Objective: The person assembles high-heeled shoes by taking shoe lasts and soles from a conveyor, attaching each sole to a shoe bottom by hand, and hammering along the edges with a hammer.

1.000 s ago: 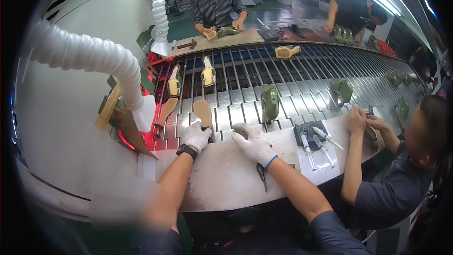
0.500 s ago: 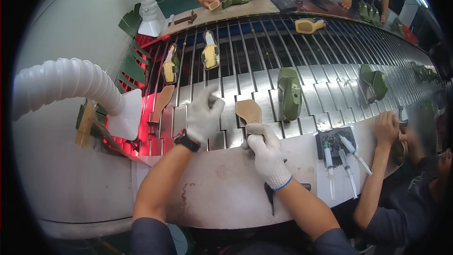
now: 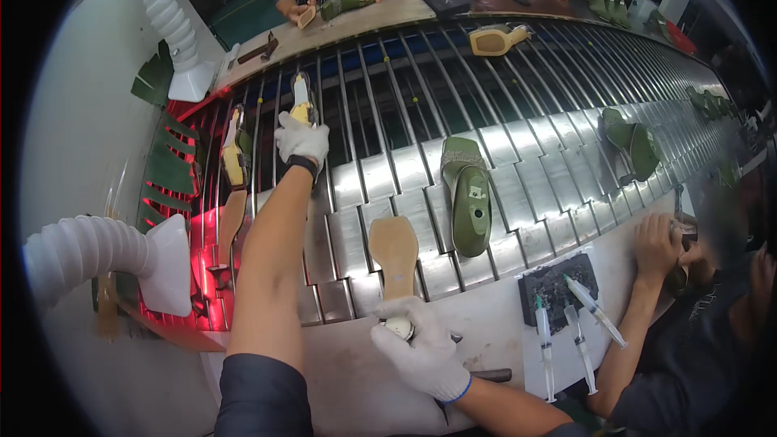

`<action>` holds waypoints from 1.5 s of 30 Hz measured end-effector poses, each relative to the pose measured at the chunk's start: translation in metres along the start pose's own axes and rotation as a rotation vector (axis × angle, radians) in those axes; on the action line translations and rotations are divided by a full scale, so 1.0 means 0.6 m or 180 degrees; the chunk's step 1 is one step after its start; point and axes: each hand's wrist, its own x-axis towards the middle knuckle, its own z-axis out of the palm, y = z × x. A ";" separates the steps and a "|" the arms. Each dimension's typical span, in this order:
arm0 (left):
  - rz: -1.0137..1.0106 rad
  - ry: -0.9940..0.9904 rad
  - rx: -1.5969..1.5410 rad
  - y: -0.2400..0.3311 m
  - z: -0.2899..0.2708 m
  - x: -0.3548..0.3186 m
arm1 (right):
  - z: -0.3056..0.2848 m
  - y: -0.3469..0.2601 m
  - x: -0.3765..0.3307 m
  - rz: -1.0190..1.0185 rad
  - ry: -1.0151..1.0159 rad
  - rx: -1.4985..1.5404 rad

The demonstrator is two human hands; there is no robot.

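On the slatted conveyor (image 3: 364, 182), my white-gloved left hand (image 3: 302, 139) reaches far out. Its fingers close around the near part of an unfinished shoe (image 3: 303, 111) with a yellow underside. Near the front edge my right hand (image 3: 421, 346), also gloved, is closed around the narrow end of a tan shoe sole (image 3: 394, 247). A round pale end with a dark rim shows between those fingers. Left of my left arm lie another yellow-bottomed shoe (image 3: 235, 150) and a second tan sole (image 3: 232, 218). A green shoe (image 3: 469, 202) rests right of the held sole.
White duct hoods (image 3: 168, 263) and red light flank the left side. On the front worktop (image 3: 486, 340), several syringes (image 3: 544, 348) lean on a black block (image 3: 558, 283). A co-worker's hands (image 3: 660, 243) are at the right; other people work across the conveyor, beside a hammer (image 3: 259, 50).
My left hand has gone forward from above the conveyor to the yellow-bottomed shoe. My right hand keeps the sole. The whole view has shifted, so objects sit lower and farther left.
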 end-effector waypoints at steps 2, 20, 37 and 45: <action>0.0266 -0.0205 -0.0114 -0.024 -0.032 -0.017 | -0.005 0.002 0.004 0.0081 0.0003 0.0068; 0.2224 0.0537 -0.0705 -0.550 -0.449 -0.685 | 0.049 0.001 -0.005 0.0461 0.0152 0.0819; 0.1582 0.0633 -0.1508 -0.593 -0.429 -0.682 | 0.004 0.054 -0.204 -0.1597 0.0134 -0.1193; 0.1089 0.0101 -0.1770 -0.602 -0.441 -0.688 | 0.001 0.067 -0.197 -0.1960 0.0551 -0.1345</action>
